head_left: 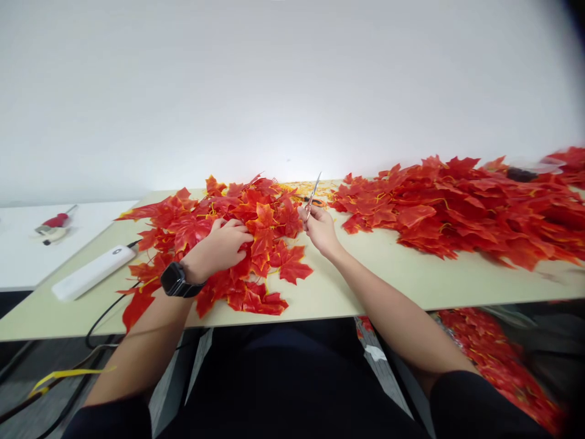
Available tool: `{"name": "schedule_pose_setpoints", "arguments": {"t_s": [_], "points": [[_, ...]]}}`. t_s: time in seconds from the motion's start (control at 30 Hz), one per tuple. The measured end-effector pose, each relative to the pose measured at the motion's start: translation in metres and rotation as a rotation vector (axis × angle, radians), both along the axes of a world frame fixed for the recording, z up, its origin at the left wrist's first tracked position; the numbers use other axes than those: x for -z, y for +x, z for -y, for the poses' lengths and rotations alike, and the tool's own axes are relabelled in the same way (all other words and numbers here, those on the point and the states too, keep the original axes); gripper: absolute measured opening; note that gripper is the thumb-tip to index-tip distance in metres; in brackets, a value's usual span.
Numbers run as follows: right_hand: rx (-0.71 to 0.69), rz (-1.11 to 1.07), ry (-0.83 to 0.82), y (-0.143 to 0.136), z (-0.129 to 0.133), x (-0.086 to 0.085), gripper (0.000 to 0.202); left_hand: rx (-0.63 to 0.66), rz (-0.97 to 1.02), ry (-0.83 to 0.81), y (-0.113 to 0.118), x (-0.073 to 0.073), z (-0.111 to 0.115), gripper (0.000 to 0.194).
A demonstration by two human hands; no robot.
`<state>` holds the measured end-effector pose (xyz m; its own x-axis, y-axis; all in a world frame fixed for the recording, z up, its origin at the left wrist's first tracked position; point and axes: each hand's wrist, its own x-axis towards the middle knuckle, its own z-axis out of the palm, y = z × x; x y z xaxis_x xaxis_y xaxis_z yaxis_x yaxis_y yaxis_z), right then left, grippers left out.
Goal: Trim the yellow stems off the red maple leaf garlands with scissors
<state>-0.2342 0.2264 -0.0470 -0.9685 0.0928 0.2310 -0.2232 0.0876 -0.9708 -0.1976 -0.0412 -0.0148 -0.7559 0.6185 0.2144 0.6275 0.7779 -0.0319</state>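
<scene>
My left hand (227, 244), with a black watch (176, 280) at the wrist, is curled into a heap of artificial red maple leaves (189, 228). Its fingers close round some of the foliage, and the fingertips are partly hidden. Just right of that heap, my right hand (320, 228) grips a pair of small scissors (312, 198) by the handles, the blades pointing up and away from me. The scissors are apart from the leaves held on the left. Thin yellow stems show among the leaves.
A larger pile of red leaves (448, 207) covers the table's right side. Yellow bits (297, 186) and an orange-and-black tool (315, 201) lie behind. At left are a white power strip (95, 272) with a black cable and a red-handled tool (55, 221). More leaves (484, 347) sit below the table.
</scene>
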Motion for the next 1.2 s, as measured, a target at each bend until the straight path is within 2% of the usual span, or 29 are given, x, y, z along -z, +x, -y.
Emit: {"name": "schedule_pose_setpoints", "arguments": {"t_s": [0.1,0.2,0.27,0.37,0.47,0.53,0.6,0.67,0.8,0.9,1.03,1.1,1.2], "points": [[0.0,-0.002,0.0,0.001,0.0,-0.001,0.049,0.036,0.009,-0.006,-0.006,0.0,-0.001,0.016],[-0.004,-0.013,-0.01,0.0,0.0,0.0,0.047,0.077,0.02,0.041,-0.01,-0.005,-0.004,0.023],[0.002,-0.025,-0.021,-0.001,0.0,0.001,0.045,0.067,-0.034,0.183,-0.012,-0.012,-0.008,0.024],[0.009,-0.04,-0.037,-0.003,0.0,0.003,0.043,0.038,-0.186,0.504,-0.017,-0.028,-0.016,0.015],[-0.003,-0.039,-0.05,-0.004,-0.002,0.004,0.044,0.06,-0.187,0.774,-0.027,-0.044,-0.027,0.015],[-0.013,-0.038,-0.057,-0.005,-0.002,0.004,0.046,0.04,-0.153,0.875,-0.035,-0.049,-0.034,0.017],[-0.023,-0.048,-0.064,-0.005,-0.003,0.004,0.049,0.012,-0.183,0.886,-0.045,-0.05,-0.04,0.014],[-0.028,-0.055,-0.07,-0.004,-0.003,0.004,0.052,-0.016,-0.287,0.862,-0.053,-0.048,-0.044,0.011],[-0.059,-0.059,-0.054,-0.004,-0.001,0.003,0.058,-0.05,-0.45,0.884,-0.064,-0.036,-0.047,0.034],[-0.063,-0.07,-0.039,-0.002,0.0,0.002,0.062,0.013,-0.376,0.899,-0.064,-0.026,-0.048,0.037],[-0.072,-0.071,0.008,0.001,0.001,0.0,0.061,0.084,-0.236,0.912,-0.056,-0.013,-0.053,0.027],[-0.084,-0.063,0.038,0.001,0.002,0.001,0.059,0.083,-0.175,0.924,-0.051,-0.006,-0.056,0.028],[-0.12,-0.027,0.03,-0.001,0.005,0.003,0.054,0.012,-0.112,0.954,-0.05,0.003,-0.06,0.031]]}}
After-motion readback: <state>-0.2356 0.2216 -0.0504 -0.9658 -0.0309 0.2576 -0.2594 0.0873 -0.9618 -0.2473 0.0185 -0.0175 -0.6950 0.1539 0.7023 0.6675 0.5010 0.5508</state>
